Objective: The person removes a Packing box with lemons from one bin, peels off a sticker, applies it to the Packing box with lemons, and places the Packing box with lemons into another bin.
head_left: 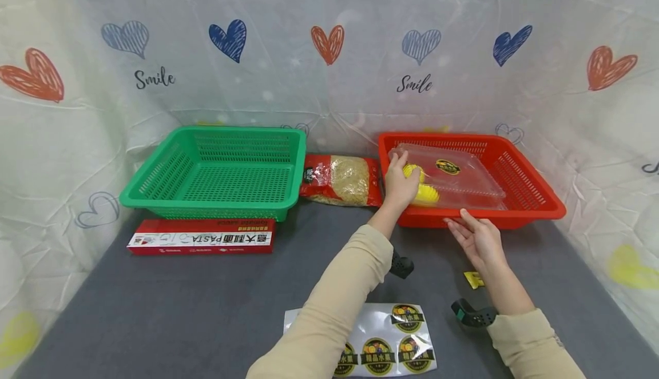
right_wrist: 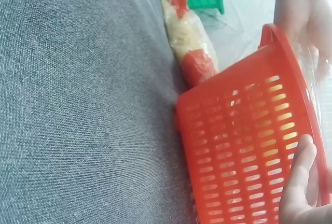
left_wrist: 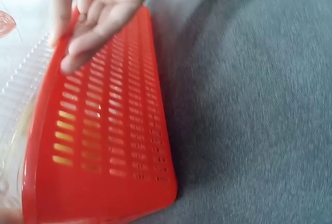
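A clear plastic box [head_left: 465,182] with a round black label lies tilted in the red basket [head_left: 535,215]. Inside the box, at its left end, are yellow ridged things [head_left: 426,194]. My left hand [head_left: 403,184] holds that end, thumb over the top; some fingertips are hidden. At the basket's front rim, my right hand [head_left: 481,239] pinches the edge. The left wrist view shows this right hand [left_wrist: 106,6] with fingers on both sides of the rim. In the right wrist view the left hand [right_wrist: 303,11] is partly cut off.
A green basket [head_left: 212,203] stands at the left, a red pasta box [head_left: 201,236] before it. Between the baskets lies a red-and-clear food bag [head_left: 342,180]. A sheet of round labels [head_left: 378,339] lies in front, and a small yellow packet [head_left: 473,279] by the right forearm.
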The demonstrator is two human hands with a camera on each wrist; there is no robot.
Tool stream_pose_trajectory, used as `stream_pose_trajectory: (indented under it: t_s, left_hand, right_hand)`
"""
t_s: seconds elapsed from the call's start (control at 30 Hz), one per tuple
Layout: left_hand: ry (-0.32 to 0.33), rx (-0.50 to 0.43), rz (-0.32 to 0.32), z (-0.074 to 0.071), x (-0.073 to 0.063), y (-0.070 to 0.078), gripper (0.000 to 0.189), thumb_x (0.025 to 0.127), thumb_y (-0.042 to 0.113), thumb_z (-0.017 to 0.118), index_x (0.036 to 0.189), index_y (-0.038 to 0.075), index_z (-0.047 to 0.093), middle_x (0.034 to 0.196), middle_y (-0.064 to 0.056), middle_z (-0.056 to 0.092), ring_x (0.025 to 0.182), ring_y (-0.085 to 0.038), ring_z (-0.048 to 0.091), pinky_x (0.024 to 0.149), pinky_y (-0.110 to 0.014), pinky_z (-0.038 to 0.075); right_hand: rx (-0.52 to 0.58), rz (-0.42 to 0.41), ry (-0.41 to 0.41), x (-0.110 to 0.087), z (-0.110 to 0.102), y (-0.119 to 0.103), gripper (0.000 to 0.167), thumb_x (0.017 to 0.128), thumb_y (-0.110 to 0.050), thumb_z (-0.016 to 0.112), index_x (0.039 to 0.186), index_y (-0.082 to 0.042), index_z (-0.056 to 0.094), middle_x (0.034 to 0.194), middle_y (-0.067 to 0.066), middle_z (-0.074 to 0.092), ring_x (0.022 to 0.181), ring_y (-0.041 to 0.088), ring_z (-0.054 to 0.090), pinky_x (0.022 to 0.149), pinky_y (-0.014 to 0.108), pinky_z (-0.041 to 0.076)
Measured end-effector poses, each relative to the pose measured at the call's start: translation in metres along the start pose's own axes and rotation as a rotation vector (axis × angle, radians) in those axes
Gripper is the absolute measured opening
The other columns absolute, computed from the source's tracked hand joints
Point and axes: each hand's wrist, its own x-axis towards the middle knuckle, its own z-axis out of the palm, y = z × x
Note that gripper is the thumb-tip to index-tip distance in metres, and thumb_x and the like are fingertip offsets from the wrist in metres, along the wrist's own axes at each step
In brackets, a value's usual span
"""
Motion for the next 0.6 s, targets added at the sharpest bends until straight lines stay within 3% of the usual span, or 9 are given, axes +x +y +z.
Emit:
stream_pose_trajectory:
  t_s: [0.6]
  left_hand:
    - [-0.066,0.167,0.017,-0.0018,-0.001,-0.0001,0.052,0.088,0.018,0.059,0.137,0.01,0.043,0.144,-0.009,0.033,0.132,-0.023,0.03,0.104,-0.034,0.03]
  right_hand:
    - [-0.028,0.014,0.011,0.0003,-0.0011,0.0006,0.034,0.08,-0.019,0.069,0.096,-0.008,0.041,0.086,0.002,0.066,0.078,0.018,0.068,0.073,0.027,0.052]
